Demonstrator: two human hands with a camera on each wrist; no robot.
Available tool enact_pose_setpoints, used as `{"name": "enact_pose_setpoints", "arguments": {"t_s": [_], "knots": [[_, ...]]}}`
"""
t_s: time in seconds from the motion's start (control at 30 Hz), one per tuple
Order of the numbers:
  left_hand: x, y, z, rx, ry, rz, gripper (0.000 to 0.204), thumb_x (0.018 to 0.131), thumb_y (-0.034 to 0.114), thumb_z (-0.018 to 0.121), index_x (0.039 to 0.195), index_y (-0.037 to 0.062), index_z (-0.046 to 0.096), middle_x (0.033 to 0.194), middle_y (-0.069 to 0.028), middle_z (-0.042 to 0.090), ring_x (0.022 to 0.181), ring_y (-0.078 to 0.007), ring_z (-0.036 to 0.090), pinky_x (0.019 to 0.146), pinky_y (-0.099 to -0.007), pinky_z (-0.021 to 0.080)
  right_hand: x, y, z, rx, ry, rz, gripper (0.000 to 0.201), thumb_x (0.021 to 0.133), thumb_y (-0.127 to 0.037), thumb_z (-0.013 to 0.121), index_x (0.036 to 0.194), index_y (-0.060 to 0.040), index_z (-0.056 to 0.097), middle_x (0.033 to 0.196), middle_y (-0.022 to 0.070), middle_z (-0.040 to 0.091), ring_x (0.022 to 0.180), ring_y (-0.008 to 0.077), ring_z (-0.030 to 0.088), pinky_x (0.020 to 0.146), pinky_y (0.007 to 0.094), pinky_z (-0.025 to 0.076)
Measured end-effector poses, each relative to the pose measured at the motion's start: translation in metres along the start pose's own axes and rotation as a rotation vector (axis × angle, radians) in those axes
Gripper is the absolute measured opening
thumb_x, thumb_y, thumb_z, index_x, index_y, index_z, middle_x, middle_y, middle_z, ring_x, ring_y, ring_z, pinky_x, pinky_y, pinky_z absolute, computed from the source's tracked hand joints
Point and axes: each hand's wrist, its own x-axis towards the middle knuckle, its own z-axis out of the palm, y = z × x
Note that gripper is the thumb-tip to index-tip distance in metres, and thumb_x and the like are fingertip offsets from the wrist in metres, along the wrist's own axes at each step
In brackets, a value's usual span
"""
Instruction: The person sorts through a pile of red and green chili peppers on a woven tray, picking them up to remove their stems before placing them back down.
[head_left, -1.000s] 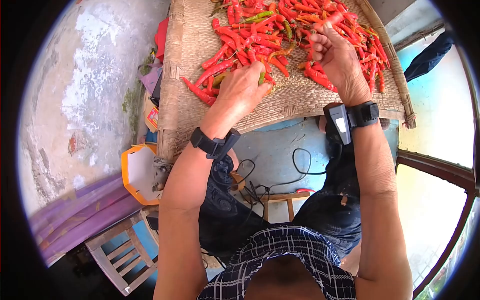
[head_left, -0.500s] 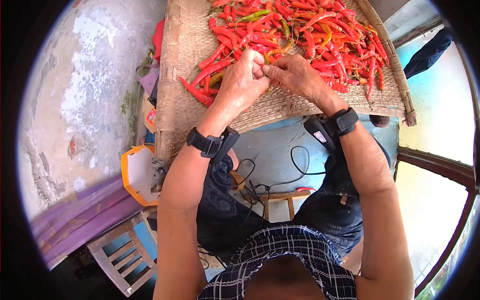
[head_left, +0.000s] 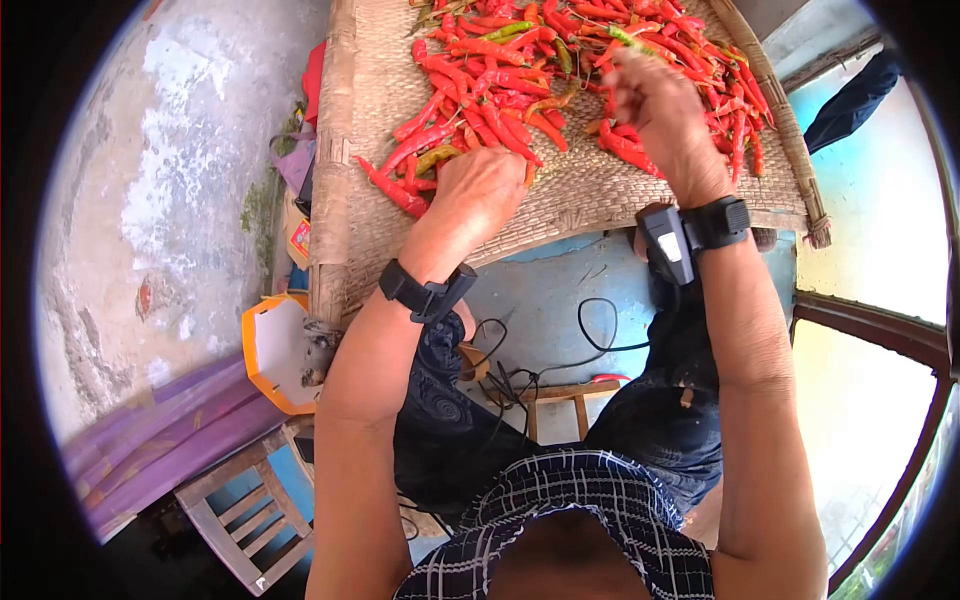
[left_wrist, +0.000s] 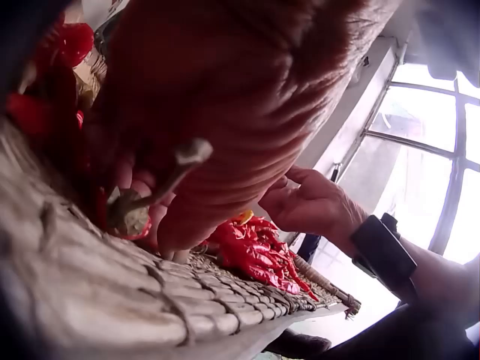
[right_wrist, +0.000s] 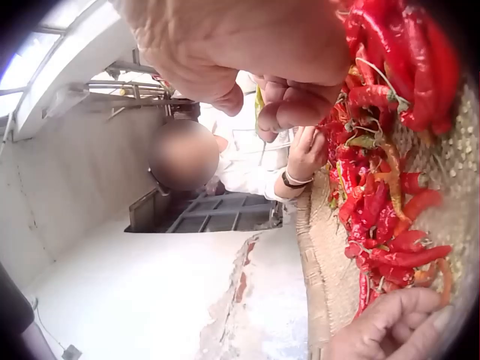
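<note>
My right hand point(head_left: 665, 120), somewhat blurred, is raised at the right part of the chili heap and holds a green chili pepper point(head_left: 628, 40) by the fingertips. That green chili shows between thumb and fingers in the right wrist view. Low over the mat's front part, my left hand point(head_left: 480, 190) has its fingers curled down around an orange chili pepper point(head_left: 529, 173), mostly hidden under the hand. In the left wrist view a chili stem point(left_wrist: 161, 184) sticks out beside its fingers. Red chili peppers point(head_left: 490, 90) lie heaped just beyond it.
A woven mat point(head_left: 580, 205) with rolled edges bears the chilies. Black cables point(head_left: 515, 385) and a wooden stool point(head_left: 560, 392) are below. An orange-rimmed box point(head_left: 280, 350) stands at left near a wall point(head_left: 190, 200). Another person's hand point(right_wrist: 304, 154) is at the mat's far side.
My right hand swung in from the right heap to meet the left hand, then went back out to the right with a green chili. The left hand has stayed near the mat's front.
</note>
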Motion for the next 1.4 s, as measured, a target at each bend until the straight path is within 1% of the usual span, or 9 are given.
{"name": "enact_pose_setpoints", "arguments": {"t_s": [0.17, 0.27, 0.53, 0.63, 0.7, 0.97, 1.1, 1.2, 1.4], "knots": [[0.001, 0.004, -0.011, 0.038, -0.055, -0.036, 0.011, 0.074, 0.015, 0.061, 0.076, 0.0038, 0.060, 0.069, -0.0122, 0.060, 0.069, -0.0301, 0.061, 0.060, -0.0399, 0.046, -0.010, 0.027, 0.019, -0.758, -0.322, -0.137, 0.022, 0.085, -0.014, 0.061, 0.102, -0.0003, 0.063, 0.068, 0.0050, 0.060, 0.059, 0.0163, 0.058, 0.056, 0.0309, 0.048], [0.003, -0.005, -0.028, -0.456, -0.131, -0.191, 0.014, 0.079, 0.017, 0.058, 0.080, 0.0029, 0.061, 0.066, -0.0021, 0.056, 0.065, -0.0103, 0.055, 0.058, -0.0284, 0.043, -0.009, 0.050, 0.019, -0.924, -0.359, -0.405, 0.025, 0.080, -0.009, 0.063, 0.105, -0.0050, 0.063, 0.068, 0.0086, 0.060, 0.064, 0.0216, 0.060, 0.063, 0.0340, 0.050], [0.005, -0.003, -0.056, -0.821, -0.179, -0.201, 0.015, 0.084, 0.019, 0.056, 0.084, 0.0040, 0.058, 0.076, 0.0033, 0.053, 0.073, -0.0052, 0.047, 0.065, -0.0209, 0.039, -0.023, 0.036, 0.039, -0.810, -0.513, -0.379, 0.014, 0.083, -0.011, 0.064, 0.095, -0.0055, 0.066, 0.065, 0.0064, 0.060, 0.062, 0.0188, 0.058, 0.061, 0.0313, 0.048], [0.003, -0.027, -0.048, -0.547, 0.109, -0.143, 0.016, 0.086, 0.018, 0.055, 0.091, 0.0032, 0.058, 0.077, -0.0031, 0.058, 0.072, -0.0152, 0.055, 0.068, -0.0298, 0.044, -0.015, 0.031, 0.032, -0.667, -0.483, -0.212, 0.015, 0.088, -0.017, 0.061, 0.090, -0.0035, 0.066, 0.064, 0.0019, 0.059, 0.060, 0.0117, 0.055, 0.057, 0.0271, 0.046], [-0.004, -0.047, -0.048, 0.253, 0.383, 0.036, 0.020, 0.087, 0.016, 0.052, 0.102, 0.0030, 0.056, 0.083, -0.0139, 0.063, 0.078, -0.0316, 0.059, 0.072, -0.0409, 0.046, -0.010, 0.017, 0.024, -0.573, -0.395, -0.075, 0.021, 0.091, -0.022, 0.058, 0.090, -0.0030, 0.066, 0.066, -0.0007, 0.060, 0.059, 0.0060, 0.053, 0.054, 0.0233, 0.043], [-0.001, -0.051, -0.046, 0.272, -0.032, -0.338, 0.037, 0.083, 0.015, 0.056, 0.118, 0.0044, 0.052, 0.102, -0.0235, 0.061, 0.095, -0.0391, 0.058, 0.084, -0.0470, 0.045, 0.009, -0.002, -0.013, 0.388, 0.178, 0.050, 0.016, 0.091, -0.022, 0.058, 0.090, -0.0068, 0.058, 0.071, 0.0023, 0.060, 0.058, 0.0089, 0.049, 0.048, 0.0232, 0.041], [0.001, -0.048, -0.043, 0.115, 0.052, -0.286, 0.036, 0.082, 0.013, 0.057, 0.115, 0.0029, 0.050, 0.098, -0.0233, 0.062, 0.094, -0.0381, 0.060, 0.081, -0.0451, 0.047, -0.005, 0.012, 0.010, 0.146, -0.007, 0.158, 0.020, 0.089, -0.025, 0.061, 0.090, -0.0057, 0.059, 0.070, 0.0017, 0.060, 0.057, 0.0083, 0.050, 0.048, 0.0228, 0.041], [0.003, -0.042, -0.035, -0.045, 0.047, -0.271, 0.039, 0.081, 0.009, 0.059, 0.119, 0.0033, 0.049, 0.101, -0.0211, 0.062, 0.096, -0.0342, 0.061, 0.081, -0.0413, 0.047, -0.017, 0.013, 0.033, -0.465, -0.234, -0.016, 0.021, 0.088, -0.020, 0.061, 0.095, -0.0010, 0.065, 0.070, 0.0033, 0.062, 0.060, 0.0098, 0.056, 0.053, 0.0242, 0.045], [0.005, -0.014, -0.029, -0.473, 0.121, -0.189, 0.031, 0.080, -0.003, 0.060, 0.109, 0.0028, 0.050, 0.091, -0.0109, 0.064, 0.081, -0.0163, 0.062, 0.072, -0.0307, 0.050, -0.015, 0.037, 0.038, -0.754, -0.323, -0.228, 0.023, 0.086, -0.021, 0.063, 0.092, 0.0013, 0.065, 0.069, 0.0114, 0.062, 0.063, 0.0146, 0.059, 0.059, 0.0315, 0.048]]}}
